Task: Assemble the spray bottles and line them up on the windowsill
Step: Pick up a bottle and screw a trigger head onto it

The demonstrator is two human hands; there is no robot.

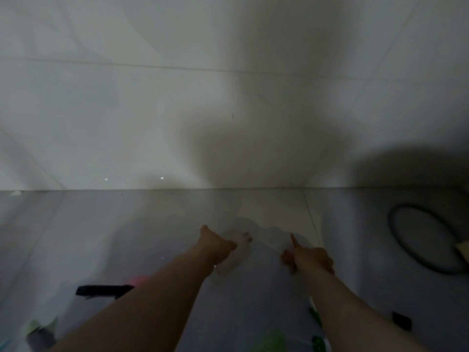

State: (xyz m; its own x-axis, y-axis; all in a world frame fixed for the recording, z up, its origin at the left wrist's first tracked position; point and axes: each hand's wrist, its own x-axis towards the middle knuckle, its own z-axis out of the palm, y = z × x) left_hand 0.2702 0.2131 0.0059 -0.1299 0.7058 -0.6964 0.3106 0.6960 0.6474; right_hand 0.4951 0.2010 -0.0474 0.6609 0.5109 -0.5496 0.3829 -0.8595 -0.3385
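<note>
We reach over the grey floor [101,237] towards the wall [152,97]. Our left hand [218,243] grips a clear bottle [237,252], likely for assembly; our right hand [311,257] points one finger, holding nothing. A hoop [396,235], a black piece [104,290] and blurred green bits [272,339] lie around.

White wall [152,97], grey floor [101,224], black strip [104,290], green pieces [271,339], grey-rimmed ring [426,237].

Two bare forearms enter from the lower edge of the frame, no sleeves, watch or rings visible. The left hand [218,243] and right hand [311,259] are blurred; fingernails look dark-painted.
</note>
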